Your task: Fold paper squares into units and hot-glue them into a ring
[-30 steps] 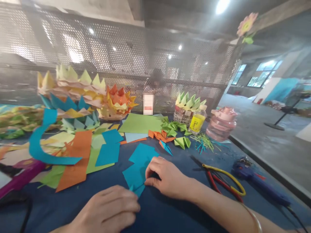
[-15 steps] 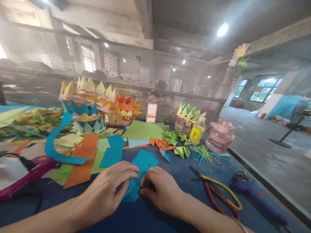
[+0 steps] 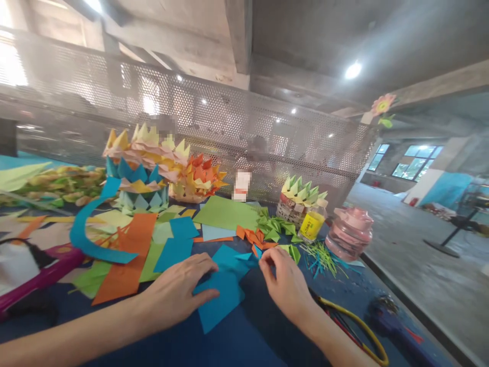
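Dark blue and matte, the tabletop [image 3: 244, 351] spreads flat beneath your forearms. Your left hand [image 3: 183, 285] has thumb and fingers parted, grasping nothing that shows, at the left edge of the overlapping blue paper sheets [image 3: 221, 300], which lie flat and straight-edged between your hands. Your right hand [image 3: 284, 280] curls beyond their right side, fingertips drawn together against a small, pointed blue fold [image 3: 257, 251]; whether you pinch it, one cannot tell. Just past the blue paper sheets sit sharply creased orange folds [image 3: 254, 236], and behind those, crisp green folds [image 3: 275, 227].

Left of the blue paper sheets you have a flat orange strip [image 3: 122, 265], a curled blue band [image 3: 82, 224] and a smooth magenta tool [image 3: 49, 270]. To their right are a looped yellow handle [image 3: 365, 328] and, farther out, a translucent pink bottle [image 3: 350, 237]. Well beyond their far left edge rise spiky, tiered paper rings [image 3: 143, 165]; behind everything, far past them, stands a perforated screen [image 3: 298, 137], dotted with small round holes.
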Demonstrator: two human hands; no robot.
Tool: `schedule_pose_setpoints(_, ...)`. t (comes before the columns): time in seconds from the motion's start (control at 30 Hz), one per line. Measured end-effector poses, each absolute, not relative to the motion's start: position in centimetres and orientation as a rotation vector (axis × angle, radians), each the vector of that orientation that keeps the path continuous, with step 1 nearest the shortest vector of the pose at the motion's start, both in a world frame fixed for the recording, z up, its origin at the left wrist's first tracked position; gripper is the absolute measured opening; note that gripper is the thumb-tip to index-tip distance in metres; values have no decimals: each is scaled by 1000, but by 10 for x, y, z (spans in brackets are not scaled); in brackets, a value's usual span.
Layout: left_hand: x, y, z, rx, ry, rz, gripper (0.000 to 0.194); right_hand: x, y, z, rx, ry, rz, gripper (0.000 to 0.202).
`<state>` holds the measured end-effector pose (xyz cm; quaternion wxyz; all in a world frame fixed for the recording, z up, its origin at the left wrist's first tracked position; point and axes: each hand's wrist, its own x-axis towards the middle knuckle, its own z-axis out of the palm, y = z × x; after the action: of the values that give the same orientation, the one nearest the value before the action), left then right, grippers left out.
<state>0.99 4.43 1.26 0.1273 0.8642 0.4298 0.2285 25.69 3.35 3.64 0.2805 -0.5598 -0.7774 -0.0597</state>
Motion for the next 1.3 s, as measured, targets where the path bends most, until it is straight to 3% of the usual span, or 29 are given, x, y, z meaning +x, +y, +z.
schedule_pose_setpoints(0.13, 10, 47, 6, 2572, 1241, 680, 40, 277, 48, 40, -1627, -1977, -284, 13)
schedule_pose_setpoints(0.37, 10, 48, 5, 2540, 1235, 687, 40, 278, 45, 38, -1744, -1966, -430, 8)
schedule_pose_setpoints(0.7, 12, 49, 16, 2397, 1251, 556, 15, 224, 11, 29, -1431, -2390, 182, 15)
schedule_pose_setpoints(0.9, 13, 47, 8, 2364, 1290, 567, 40, 227, 15, 25, -1472, -2353, 218, 19)
schedule_pose_setpoints(1.03, 17, 54, 8, 2318, 1334, 530, 46, 226, 17, 23, -1455, -2348, 239, 19)
schedule_pose_setpoints(1.3, 21, 54, 9, 2259, 1268, 519, 25, 226, 19, 16, -1359, -2275, 316, 41)
